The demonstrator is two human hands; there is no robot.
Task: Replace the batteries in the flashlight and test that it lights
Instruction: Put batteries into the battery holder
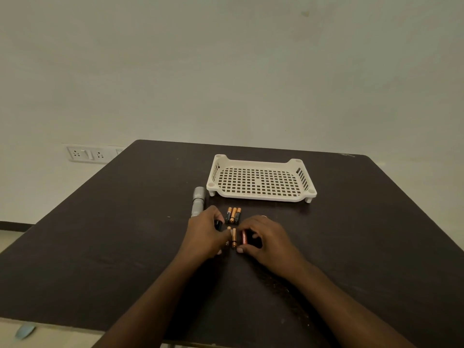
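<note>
left hand (204, 231) curled, right hand (263, 237) pinching

Single head-worn wide-angle view, no second view to share with. Looks forward and down from near edge of desk (351, 247), facing far wall (226, 71). Both forearms enter from bottom of frame; hands close, centre. Tray (261, 197) sits farther, mid-desk. Wall fills upper half; wall socket (86, 154) far left.

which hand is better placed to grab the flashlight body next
Left, probably. The silver flashlight body lies on the table just beyond the left hand. The right hand sits farther away, its fingers around a red battery.
</note>
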